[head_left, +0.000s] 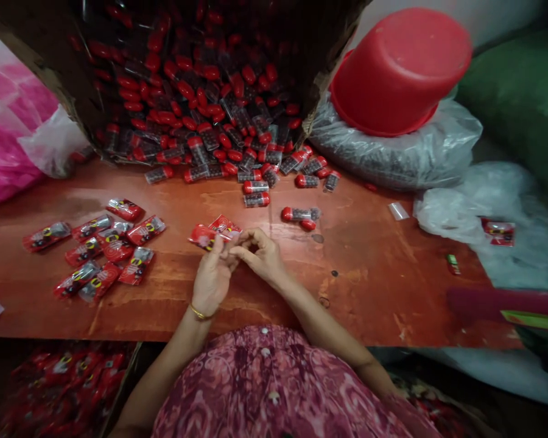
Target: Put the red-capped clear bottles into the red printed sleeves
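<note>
My left hand (212,277), with a gold bangle at the wrist, is closed on a small red printed packet (203,236) near the table's middle. The fingers of my right hand (263,258) are pinched against those of the left at the packet's near end. What lies between the right fingertips is too small and covered to make out. Just behind the hands lies a second red packet (224,225), partly hidden. Clear tubes with red caps and dark beads, such as this tube (300,213), lie beyond my right hand.
A large open carton (308,125) spills red-capped tubes onto the wooden table (374,286). Several filled red packets (116,248) lie at left. A red tub (399,73) sits on a clear bag (393,155) at back right. A pink-filled bag (9,134) stands far left.
</note>
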Action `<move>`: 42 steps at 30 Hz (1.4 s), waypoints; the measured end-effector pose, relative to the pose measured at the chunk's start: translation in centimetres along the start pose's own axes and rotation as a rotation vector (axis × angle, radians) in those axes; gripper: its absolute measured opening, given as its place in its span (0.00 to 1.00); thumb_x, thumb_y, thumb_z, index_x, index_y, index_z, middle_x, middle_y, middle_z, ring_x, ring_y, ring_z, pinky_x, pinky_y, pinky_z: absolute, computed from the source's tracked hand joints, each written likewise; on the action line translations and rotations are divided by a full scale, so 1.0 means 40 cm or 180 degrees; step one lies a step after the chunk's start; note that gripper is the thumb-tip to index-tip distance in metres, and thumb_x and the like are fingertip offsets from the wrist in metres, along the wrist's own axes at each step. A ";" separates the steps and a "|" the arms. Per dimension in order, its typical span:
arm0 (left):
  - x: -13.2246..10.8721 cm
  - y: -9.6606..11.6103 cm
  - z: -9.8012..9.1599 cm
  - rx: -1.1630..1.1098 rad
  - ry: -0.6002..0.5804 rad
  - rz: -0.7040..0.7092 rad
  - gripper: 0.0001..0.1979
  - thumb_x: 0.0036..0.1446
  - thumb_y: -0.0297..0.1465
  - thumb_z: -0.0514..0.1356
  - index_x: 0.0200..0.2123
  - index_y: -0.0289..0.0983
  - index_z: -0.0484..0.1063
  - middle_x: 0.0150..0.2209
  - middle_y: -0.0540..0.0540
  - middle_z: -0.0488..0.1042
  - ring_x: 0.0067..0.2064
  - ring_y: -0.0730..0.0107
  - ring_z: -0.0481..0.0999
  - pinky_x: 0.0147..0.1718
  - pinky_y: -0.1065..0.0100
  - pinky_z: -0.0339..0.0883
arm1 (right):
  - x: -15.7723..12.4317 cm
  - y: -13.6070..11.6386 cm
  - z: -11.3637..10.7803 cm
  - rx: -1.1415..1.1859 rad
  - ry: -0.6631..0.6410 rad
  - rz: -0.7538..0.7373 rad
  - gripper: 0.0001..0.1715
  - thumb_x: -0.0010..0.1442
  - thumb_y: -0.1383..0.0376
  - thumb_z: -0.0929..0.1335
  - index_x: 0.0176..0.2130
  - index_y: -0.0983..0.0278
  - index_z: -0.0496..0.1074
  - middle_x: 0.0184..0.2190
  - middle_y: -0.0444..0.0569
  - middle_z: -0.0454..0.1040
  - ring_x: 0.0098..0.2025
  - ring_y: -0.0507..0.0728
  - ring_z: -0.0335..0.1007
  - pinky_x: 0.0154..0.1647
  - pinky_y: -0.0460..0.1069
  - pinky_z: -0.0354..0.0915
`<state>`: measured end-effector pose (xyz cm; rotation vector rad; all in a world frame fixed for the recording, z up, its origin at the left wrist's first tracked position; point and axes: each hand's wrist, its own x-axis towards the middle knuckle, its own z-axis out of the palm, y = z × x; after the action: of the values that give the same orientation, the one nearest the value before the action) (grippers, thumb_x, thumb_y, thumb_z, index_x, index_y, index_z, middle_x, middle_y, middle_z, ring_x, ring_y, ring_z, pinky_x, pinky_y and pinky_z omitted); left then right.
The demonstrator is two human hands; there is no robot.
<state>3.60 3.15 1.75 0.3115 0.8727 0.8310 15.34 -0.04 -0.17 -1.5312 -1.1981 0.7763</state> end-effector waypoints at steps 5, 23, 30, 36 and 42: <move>0.037 0.136 -0.082 -0.0873 0.1077 0.1485 0.22 0.56 0.50 0.50 0.27 0.38 0.72 0.34 0.49 0.78 0.42 0.73 0.76 0.43 0.72 0.68 | 0.057 0.050 -0.152 -0.2795 0.0853 -0.0183 0.25 0.57 0.53 0.64 0.46 0.68 0.67 0.48 0.61 0.69 0.50 0.66 0.61 0.51 0.62 0.54; 0.108 0.055 -0.045 0.5590 0.0808 0.2241 0.11 0.52 0.37 0.59 0.38 0.43 0.78 0.53 0.40 0.70 0.59 0.45 0.60 0.54 0.43 0.52 | -0.023 0.110 -0.102 -0.2730 0.0920 -0.0630 0.18 0.60 0.57 0.62 0.43 0.66 0.70 0.45 0.57 0.73 0.48 0.63 0.63 0.52 0.60 0.51; 0.049 0.027 -0.018 0.5089 0.0783 0.2911 0.11 0.53 0.37 0.59 0.38 0.44 0.78 0.56 0.41 0.67 0.60 0.49 0.60 0.56 0.43 0.49 | -0.024 0.006 -0.009 -0.0159 0.0325 -0.0166 0.16 0.58 0.56 0.62 0.40 0.64 0.70 0.36 0.51 0.75 0.38 0.56 0.68 0.41 0.51 0.63; 0.009 0.011 0.002 0.4101 0.0514 0.2791 0.17 0.50 0.37 0.61 0.44 0.39 0.74 0.54 0.40 0.70 0.58 0.54 0.64 0.57 0.50 0.53 | 0.006 -0.011 0.020 0.0833 0.0475 0.0169 0.14 0.57 0.58 0.62 0.26 0.63 0.68 0.22 0.42 0.69 0.26 0.51 0.63 0.29 0.45 0.60; -0.014 0.002 0.014 0.2115 -0.0065 0.0716 0.21 0.45 0.46 0.62 0.31 0.33 0.76 0.32 0.43 0.78 0.32 0.69 0.76 0.27 0.72 0.67 | -0.022 0.001 0.023 0.0337 0.0728 -0.0017 0.19 0.58 0.58 0.61 0.20 0.62 0.60 0.16 0.38 0.57 0.20 0.48 0.52 0.22 0.45 0.51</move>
<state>3.80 2.85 2.46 1.0122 1.0931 0.7205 14.26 -0.58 -0.55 -1.4847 -0.9771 0.6319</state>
